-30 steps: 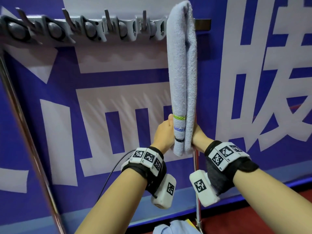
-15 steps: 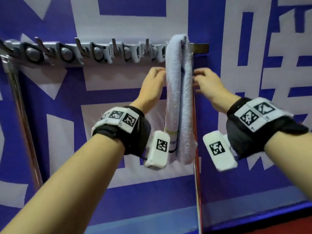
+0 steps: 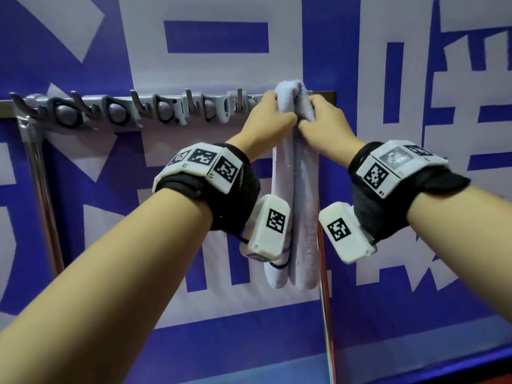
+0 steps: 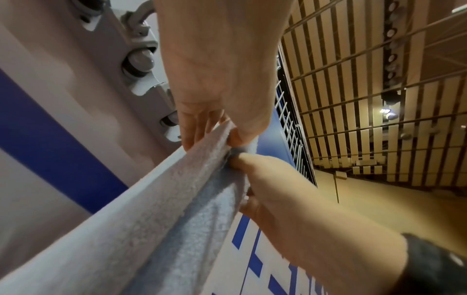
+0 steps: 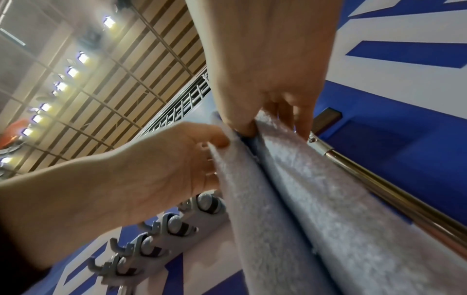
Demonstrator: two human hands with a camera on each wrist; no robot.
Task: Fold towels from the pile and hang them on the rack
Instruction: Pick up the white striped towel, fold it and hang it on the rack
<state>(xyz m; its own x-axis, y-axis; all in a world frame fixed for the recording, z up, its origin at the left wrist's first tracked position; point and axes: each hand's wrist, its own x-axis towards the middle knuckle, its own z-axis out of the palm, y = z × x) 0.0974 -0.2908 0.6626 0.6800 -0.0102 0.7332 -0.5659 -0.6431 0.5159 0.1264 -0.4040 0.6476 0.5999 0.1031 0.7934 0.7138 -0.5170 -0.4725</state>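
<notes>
Blue and white banner wall [image 3: 83,189] behind, slatted ceiling with lights [image 5: 76,65] overhead in wrist views. Grey hook rack [image 3: 116,112] mounted across the banner, on a metal upright post [image 3: 44,206] at left; second chrome post [image 5: 394,199] running just beside the towel on its right. Pale blue-grey towel [image 3: 302,217] folded into a long narrow strip, draped over the right end of the rack, two hanging halves side by side, lower ends level-ish below the wrists. Thin coloured stripes near bottom of left half, mostly hidden by wrist camera. Left hand [image 3: 270,117] up at top of towel on left side, fingers [image 4: 199,129] behind the cloth, thumb in front, pinching the left fold just under the rail. Right hand [image 3: 324,126] same height on right side, fingers [image 5: 300,119] curled round the right fold, thumb pressed into the crease between the halves. Thumbs nearly touching in the middle. Both wrists with black straps and white marker blocks [image 3: 202,167]. Pile not in view.
</notes>
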